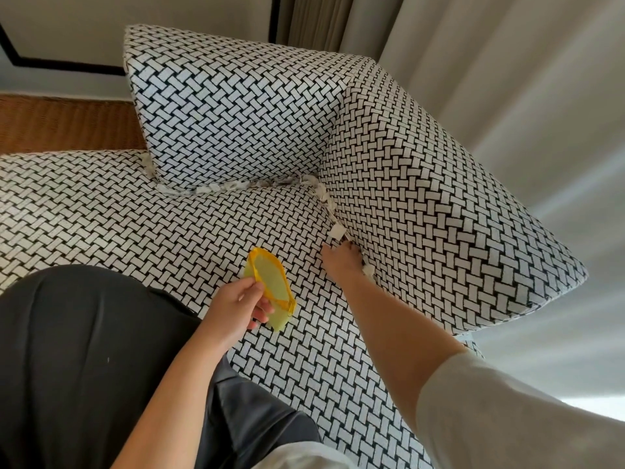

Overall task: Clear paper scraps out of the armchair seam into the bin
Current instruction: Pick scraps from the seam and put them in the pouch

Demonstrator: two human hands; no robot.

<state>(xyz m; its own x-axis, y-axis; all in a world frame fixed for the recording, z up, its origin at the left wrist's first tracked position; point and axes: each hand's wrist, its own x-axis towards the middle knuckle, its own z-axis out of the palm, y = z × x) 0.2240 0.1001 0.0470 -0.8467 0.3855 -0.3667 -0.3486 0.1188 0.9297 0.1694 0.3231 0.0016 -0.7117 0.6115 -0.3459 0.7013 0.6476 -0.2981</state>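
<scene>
Dark lap (pixel 84 350), foreground; left hand (pixel 236 309) pinching yellow bin (pixel 270 282); right hand (pixel 340 265), fingers (pixel 348 248) sunk in seam (pixel 329 211) among scraps (pixel 337 232), grip not discernible.

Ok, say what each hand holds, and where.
Left hand grips the yellow bin by its rim. Right hand is among the paper scraps; hold cannot be told.

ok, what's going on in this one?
A person is picking paper scraps out of the armchair seam. The right hand reaches into the seam beside the armrest, fingertips hidden, so a grip can't be confirmed. The left hand holds a small yellow bin over the seat. Many scraps line the seam under the back cushion.
</scene>
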